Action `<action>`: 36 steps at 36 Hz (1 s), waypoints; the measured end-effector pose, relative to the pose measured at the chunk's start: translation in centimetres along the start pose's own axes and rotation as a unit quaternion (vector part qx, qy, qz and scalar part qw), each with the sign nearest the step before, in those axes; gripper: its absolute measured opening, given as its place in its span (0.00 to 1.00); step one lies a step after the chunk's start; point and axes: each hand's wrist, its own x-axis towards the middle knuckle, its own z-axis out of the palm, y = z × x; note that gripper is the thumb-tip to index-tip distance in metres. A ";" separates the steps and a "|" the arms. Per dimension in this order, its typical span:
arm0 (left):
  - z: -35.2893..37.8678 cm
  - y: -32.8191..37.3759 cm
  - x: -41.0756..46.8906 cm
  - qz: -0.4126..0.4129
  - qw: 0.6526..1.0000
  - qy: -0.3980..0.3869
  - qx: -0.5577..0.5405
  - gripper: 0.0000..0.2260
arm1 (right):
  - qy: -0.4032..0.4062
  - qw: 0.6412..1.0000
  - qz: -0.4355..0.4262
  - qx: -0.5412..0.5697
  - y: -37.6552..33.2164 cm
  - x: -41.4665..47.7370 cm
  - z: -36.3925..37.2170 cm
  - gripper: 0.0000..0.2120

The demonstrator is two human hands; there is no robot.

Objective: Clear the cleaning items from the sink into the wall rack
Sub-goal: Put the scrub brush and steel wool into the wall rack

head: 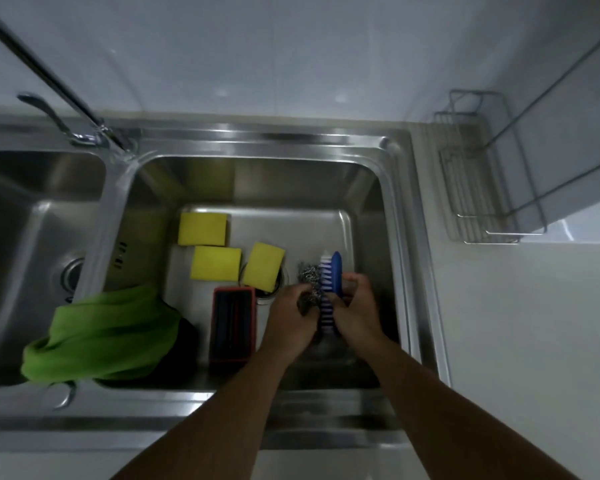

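Observation:
Both my hands are down in the right basin of the steel sink (392, 216). My right hand (355, 308) grips a blue scrub brush (330, 284) with white bristles, lying on its side. My left hand (290, 315) closes around a steel wool scourer (309, 273) just left of the brush. Three yellow sponges (202, 229) (216, 267) (262, 266) lie on the basin floor, the right one over the drain. A red-rimmed dark box (232, 323) stands beside my left hand. A green cloth (108, 336) drapes over the divider. The wire wall rack (471, 188) hangs at the right.
A chrome tap (49, 74) reaches in from the upper left over the left basin (25, 216). White tiled wall runs behind the sink. A white counter (534, 341) lies to the right, under the rack.

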 end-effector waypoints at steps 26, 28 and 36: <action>-6.6 15.3 -2.6 0.239 0.966 0.099 0.007 0.12 | 0.266 0.923 -0.176 0.217 -14.7 -7.6 -9.6 0.14; -6.8 16.2 -2.8 0.253 0.963 0.092 0.014 0.12 | 0.278 0.913 -0.181 0.239 -15.8 -8.0 -10.7 0.14; -6.3 20.6 -3.0 0.271 0.958 0.095 0.000 0.12 | 0.133 0.912 -0.185 0.343 -22.0 -10.3 -13.8 0.20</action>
